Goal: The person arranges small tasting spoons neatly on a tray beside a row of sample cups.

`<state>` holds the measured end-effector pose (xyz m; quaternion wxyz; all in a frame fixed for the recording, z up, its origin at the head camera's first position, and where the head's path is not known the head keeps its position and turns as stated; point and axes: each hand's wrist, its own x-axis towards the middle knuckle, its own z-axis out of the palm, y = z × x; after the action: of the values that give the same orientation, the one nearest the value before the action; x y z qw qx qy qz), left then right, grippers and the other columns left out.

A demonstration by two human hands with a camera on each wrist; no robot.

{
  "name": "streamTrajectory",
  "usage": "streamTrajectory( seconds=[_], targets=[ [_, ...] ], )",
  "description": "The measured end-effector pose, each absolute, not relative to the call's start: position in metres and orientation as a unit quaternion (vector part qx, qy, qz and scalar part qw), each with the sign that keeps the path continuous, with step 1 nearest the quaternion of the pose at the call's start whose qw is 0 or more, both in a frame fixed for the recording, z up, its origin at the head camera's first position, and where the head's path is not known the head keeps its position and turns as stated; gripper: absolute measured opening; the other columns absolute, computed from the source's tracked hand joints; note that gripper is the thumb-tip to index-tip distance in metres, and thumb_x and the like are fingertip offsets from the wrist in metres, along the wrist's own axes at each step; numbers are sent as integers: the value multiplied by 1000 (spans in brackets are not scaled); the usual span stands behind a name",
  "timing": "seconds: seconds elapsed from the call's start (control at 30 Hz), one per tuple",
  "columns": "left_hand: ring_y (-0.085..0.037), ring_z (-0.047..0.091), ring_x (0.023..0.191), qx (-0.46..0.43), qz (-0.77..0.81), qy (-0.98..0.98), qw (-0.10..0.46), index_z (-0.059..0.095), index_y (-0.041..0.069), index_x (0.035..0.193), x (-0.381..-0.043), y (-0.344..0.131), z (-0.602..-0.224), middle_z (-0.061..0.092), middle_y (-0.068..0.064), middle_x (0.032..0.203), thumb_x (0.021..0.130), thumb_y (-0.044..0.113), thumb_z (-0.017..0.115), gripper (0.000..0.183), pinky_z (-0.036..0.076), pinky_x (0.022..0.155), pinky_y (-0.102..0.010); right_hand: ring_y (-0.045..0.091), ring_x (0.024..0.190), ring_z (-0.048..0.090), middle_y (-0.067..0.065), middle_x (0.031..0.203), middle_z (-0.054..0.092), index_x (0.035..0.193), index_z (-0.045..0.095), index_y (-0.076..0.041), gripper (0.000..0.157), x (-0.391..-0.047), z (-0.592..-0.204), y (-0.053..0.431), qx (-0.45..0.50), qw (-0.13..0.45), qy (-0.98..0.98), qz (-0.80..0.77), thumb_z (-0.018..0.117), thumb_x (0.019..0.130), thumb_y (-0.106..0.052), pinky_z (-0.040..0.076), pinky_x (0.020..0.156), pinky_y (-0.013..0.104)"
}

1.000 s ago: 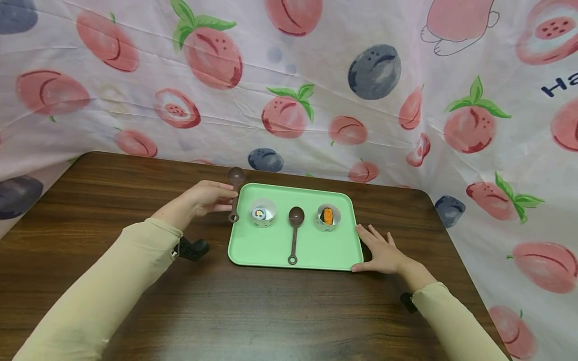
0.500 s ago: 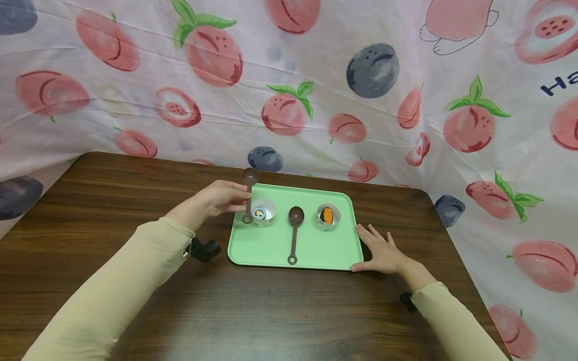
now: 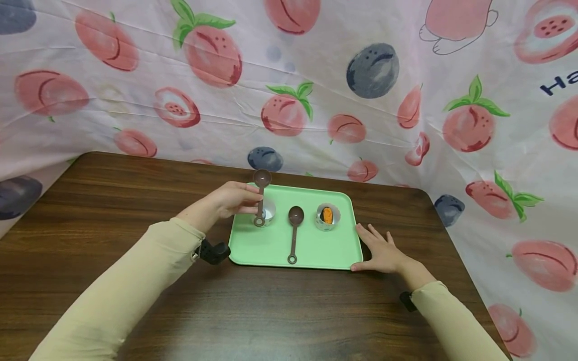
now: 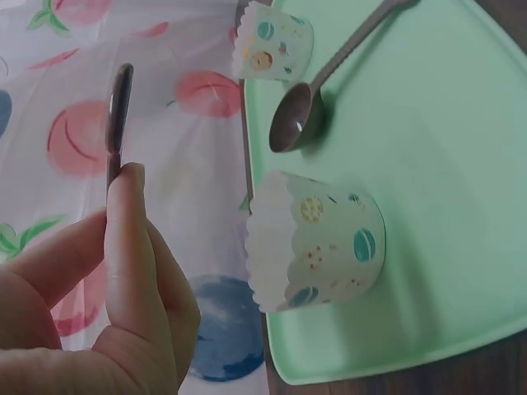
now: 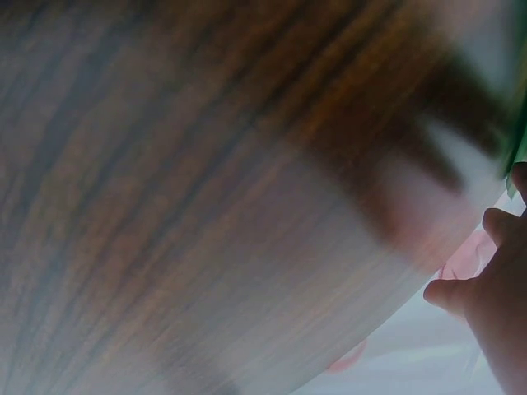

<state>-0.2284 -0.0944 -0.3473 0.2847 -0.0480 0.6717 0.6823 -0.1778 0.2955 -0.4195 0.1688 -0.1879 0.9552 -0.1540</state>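
My left hand (image 3: 232, 200) pinches a brown spoon (image 3: 261, 193) by its handle and holds it upright, bowl at the top. In the head view the spoon overlaps the left paper cup (image 3: 269, 210), which stands on the green tray (image 3: 266, 249); the left wrist view shows the spoon raised beside this scalloped cup (image 4: 321, 243). A second brown spoon (image 3: 295, 230) lies on the middle of the tray. To its right, another paper cup (image 3: 328, 216) holds an orange-topped sushi piece (image 3: 327, 215). My right hand (image 3: 384, 253) spreads its fingers, thumb and fingertips at the tray's right edge.
The tray sits on a dark brown wooden table (image 3: 280, 311). Behind and to the right hangs a white cloth (image 3: 316, 65) printed with peaches, reaching down to the table's far edge.
My left hand has carried the upright spoon rightward, from beside the tray's left edge to in front of the left cup. My right hand has stayed where it was.
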Motion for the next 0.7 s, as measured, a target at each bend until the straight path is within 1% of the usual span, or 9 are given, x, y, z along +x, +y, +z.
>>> streamTrajectory(
  seconds=[0.07, 0.17, 0.33, 0.47, 0.57, 0.7],
  targets=[
    [-5, 58, 73, -46, 682, 671, 286, 44, -5, 122, -228, -92, -346, 52, -1, 89, 94, 1, 48, 28, 57, 74, -17, 38, 144, 7, 14, 157, 15, 151, 13, -8, 110, -178, -419, 295, -187, 170, 955, -154, 71, 72, -57, -1, 107, 73],
    [-6, 58, 73, -43, 688, 665, 289, 47, -3, 116, -227, -89, -344, 52, -1, 88, 94, 1, 49, 22, 57, 73, -17, 38, 144, 8, 14, 157, 15, 151, 12, -8, 110, -178, -419, 295, -187, 170, 956, -151, 71, 72, -57, 0, 107, 73],
    [-6, 57, 71, -45, 692, 659, 291, 49, 1, 107, -225, -79, -342, 53, 1, 84, 93, 1, 50, 14, 57, 71, -17, 38, 144, 8, 14, 157, 16, 151, 13, -8, 110, -179, -419, 296, -188, 168, 956, -149, 71, 72, -58, 0, 106, 74],
    [-6, 56, 70, -44, 696, 655, 291, 49, 1, 106, -225, -71, -342, 53, 1, 82, 93, 1, 50, 13, 57, 70, -16, 39, 144, 8, 14, 157, 16, 151, 13, -8, 110, -179, -419, 296, -189, 168, 957, -146, 71, 72, -58, 1, 106, 74],
    [-6, 56, 72, -40, 700, 650, 293, 50, 1, 107, -224, -65, -341, 53, 0, 85, 93, 1, 50, 14, 57, 71, -17, 39, 144, 8, 14, 157, 16, 151, 13, -8, 110, -179, -419, 295, -188, 168, 957, -147, 71, 72, -58, 0, 106, 74],
    [-7, 56, 73, -43, 706, 643, 293, 51, -1, 111, -224, -58, -340, 52, -1, 85, 93, 0, 50, 18, 58, 71, -18, 38, 144, 8, 13, 157, 16, 151, 13, -8, 110, -179, -419, 295, -188, 168, 956, -147, 71, 72, -58, 0, 106, 74]
  ],
)
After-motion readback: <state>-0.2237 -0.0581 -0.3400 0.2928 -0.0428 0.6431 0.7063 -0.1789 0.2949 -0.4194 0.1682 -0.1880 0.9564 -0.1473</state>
